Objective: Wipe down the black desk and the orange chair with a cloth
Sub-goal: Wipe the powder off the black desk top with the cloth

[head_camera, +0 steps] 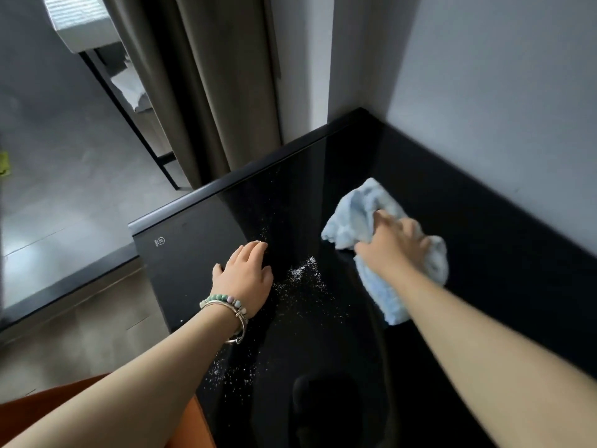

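From the head camera, the right hand (392, 245) grips a bunched light blue cloth (355, 215) on the black desk (484, 221), near the wall. The left hand (245, 276) rests flat on the desk with relaxed fingers, beside white specks (302, 273). The orange chair (32, 412) shows at the lower left.

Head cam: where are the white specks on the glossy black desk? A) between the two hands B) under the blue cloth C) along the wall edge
A: the main cluster of white specks lies on the glossy black desk between the flat left hand and the right hand gripping the crumpled light blue cloth.
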Demonstrator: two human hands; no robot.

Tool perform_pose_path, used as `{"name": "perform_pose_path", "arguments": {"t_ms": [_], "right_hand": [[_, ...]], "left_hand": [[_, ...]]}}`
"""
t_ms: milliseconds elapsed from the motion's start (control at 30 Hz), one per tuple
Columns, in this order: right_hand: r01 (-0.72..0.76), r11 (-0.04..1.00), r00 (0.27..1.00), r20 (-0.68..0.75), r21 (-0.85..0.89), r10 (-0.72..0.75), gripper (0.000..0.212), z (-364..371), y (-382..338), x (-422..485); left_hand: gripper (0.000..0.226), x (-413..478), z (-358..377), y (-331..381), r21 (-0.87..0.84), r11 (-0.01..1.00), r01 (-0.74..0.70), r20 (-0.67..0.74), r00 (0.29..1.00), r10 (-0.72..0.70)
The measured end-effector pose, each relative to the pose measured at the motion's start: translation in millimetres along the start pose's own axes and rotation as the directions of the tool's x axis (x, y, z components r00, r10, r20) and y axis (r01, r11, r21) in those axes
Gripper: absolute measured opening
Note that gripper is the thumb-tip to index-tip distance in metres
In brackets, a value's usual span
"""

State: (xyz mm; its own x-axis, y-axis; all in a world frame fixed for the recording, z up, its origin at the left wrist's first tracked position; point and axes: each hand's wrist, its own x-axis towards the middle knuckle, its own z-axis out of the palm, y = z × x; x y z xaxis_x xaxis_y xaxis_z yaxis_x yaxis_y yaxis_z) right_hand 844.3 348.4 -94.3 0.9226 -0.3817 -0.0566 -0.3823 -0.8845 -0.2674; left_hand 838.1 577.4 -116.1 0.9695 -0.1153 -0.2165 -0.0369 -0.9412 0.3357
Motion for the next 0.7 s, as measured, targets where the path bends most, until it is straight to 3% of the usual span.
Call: {"name": "perform_pose_path", "arguments": {"t_ms": [100,167,233,333,400,433,500,600,700], "right_hand": [[0.243,0.956,0.960,0.101,0.166,-0.262,0.028,19.2,-25.5,-43.5],[0.304,0.921,0.927,0.149,0.242,-0.345,0.027,18.1,-30.9,-57.8],[0.200,0.942,0.962,0.128,0.268,-0.241,0.035,4.8,-19.5,-51.7],[-0.063,0.995,0.998,-0.003,0.074,0.063,0.039,-21.7,29.4,-27.1],[-0.190,0.979,0.980,0.049,-0.075,0.194,0.048,-27.3,56.9,-28.0],[-0.182,0.974,0.977,0.087,-0.131,0.195,0.052,-23.4,59.5,-35.0],[-0.072,0.989,0.991,0.104,-0.127,0.085,0.048,-6.3,47.2,-53.6],[0.242,0.969,0.962,0.121,0.045,-0.246,0.031,13.8,19.7,-78.4],[0.255,0.949,0.965,0.018,0.183,-0.263,0.033,-2.3,30.6,-66.8]], "left_hand": [[0.043,-9.2,2.3,3.4,-0.028,1.000,0.000,0.006,1.000,0.001],[0.042,-15.7,4.0,3.6,-0.038,0.999,-0.012,0.007,1.000,0.012],[0.043,-23.2,5.3,3.4,-0.034,0.999,-0.014,0.010,1.000,0.014],[0.045,-34.2,7.2,4.3,-0.014,1.000,-0.008,0.010,1.000,0.008],[0.046,-40.7,9.2,5.9,-0.001,1.000,-0.003,0.016,1.000,0.003],[0.046,-43.3,10.5,7.3,0.006,1.000,0.000,0.015,1.000,-0.001],[0.046,-46.3,12.8,11.5,0.028,1.000,-0.006,0.005,1.000,0.006],[0.045,-48.2,16.3,20.1,0.068,0.997,-0.020,0.004,1.000,0.020],[0.047,-44.7,18.9,30.6,0.107,0.993,-0.050,0.021,0.999,0.048]]}}
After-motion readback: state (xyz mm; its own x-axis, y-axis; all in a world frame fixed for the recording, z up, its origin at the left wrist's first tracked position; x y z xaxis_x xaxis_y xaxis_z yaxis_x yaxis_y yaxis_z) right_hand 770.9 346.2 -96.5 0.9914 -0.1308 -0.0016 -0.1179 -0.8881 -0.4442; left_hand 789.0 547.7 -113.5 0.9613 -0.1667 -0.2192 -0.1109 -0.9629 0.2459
